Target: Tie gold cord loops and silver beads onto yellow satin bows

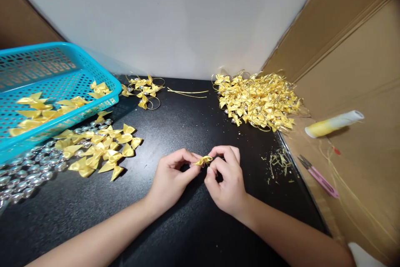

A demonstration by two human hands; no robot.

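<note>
Both hands meet over the black table [187, 233], pinching one small yellow ribbon bow [203, 160] between them. My left hand [171, 177] grips the bow's left side with thumb and forefinger. My right hand [225, 177] is curled and pinches its right side. A loose pile of yellow bows [100, 150] lies to the left of my left hand, with several silver beads [28, 173] beyond it.
A blue perforated basket [62, 73] with a few bows stands at the left. A big heap of finished bows with gold loops [258, 100] lies at the back right, a smaller cluster [144, 88] at the back middle. On the cardboard at the right lie a thread spool [334, 123] and pink snips [318, 175].
</note>
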